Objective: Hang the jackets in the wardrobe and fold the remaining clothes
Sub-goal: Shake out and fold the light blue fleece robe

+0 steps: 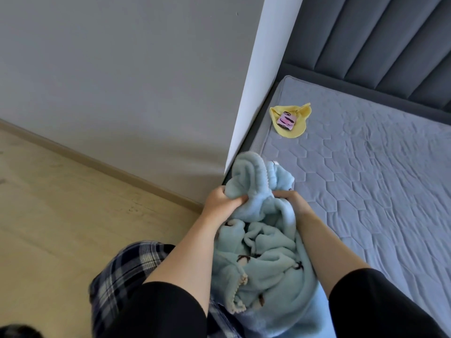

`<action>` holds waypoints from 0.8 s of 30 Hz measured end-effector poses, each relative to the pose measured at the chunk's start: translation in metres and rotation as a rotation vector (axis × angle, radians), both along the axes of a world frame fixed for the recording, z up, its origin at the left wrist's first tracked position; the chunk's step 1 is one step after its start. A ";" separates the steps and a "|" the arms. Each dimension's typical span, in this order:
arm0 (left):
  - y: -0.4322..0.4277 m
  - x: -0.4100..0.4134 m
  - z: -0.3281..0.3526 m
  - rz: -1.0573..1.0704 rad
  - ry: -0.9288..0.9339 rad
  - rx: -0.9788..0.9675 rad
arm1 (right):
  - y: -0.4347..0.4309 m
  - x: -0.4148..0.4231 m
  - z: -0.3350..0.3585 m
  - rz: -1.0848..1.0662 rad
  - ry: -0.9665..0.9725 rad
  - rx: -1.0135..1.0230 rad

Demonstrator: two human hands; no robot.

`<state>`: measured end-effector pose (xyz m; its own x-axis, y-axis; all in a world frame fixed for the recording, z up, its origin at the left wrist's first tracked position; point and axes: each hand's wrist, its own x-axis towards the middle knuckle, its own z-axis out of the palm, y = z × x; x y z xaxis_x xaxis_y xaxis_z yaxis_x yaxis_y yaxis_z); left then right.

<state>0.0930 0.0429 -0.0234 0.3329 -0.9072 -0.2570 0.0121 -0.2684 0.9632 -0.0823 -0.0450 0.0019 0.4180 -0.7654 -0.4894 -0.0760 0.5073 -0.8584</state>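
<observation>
Both hands are up on the light-blue fleece garment (266, 245), which is bunched in a loose heap over the near corner of the bed (366, 179), hanging against the person's body just off the mattress edge. The left hand (220, 201) has a fistful of it, fingers (238, 200) curled tight and clamped into the pile on the side away from the bed. The right hand (296, 200) grips the bed side of the bundle, its fingertips buried in the folds, so only the knuckles and wrist show. A ribbed cuff or collar pokes up between the two hands, and there is cream scalloped trim and small dark-and-cream motifs lower down the fleece. I can't tell from here what kind of garment it is. Farther up the bed, near its headboard (366, 40) end and close to the edge, lies a yellow cloth (296, 129) with a small pink card (286, 121) on top, well apart from the fleece. A white upright panel (251, 89) runs along that same edge of the bed, with a grey wall (122, 81) beyond it and a pale wooden floor (48, 203) below. The person wears black sleeves (170, 311) and plaid trousers (122, 276), standing at the foot-side corner of the bed.
</observation>
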 end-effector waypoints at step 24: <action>0.131 0.266 0.487 0.268 -0.522 -0.456 | 0.076 0.300 0.450 0.328 -0.269 -1.277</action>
<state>0.3588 0.1743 0.4638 0.5337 -0.7565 0.3779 -0.4688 0.1072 0.8768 0.2175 0.0314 0.4520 0.6382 -0.4681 0.6112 0.2055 -0.6615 -0.7212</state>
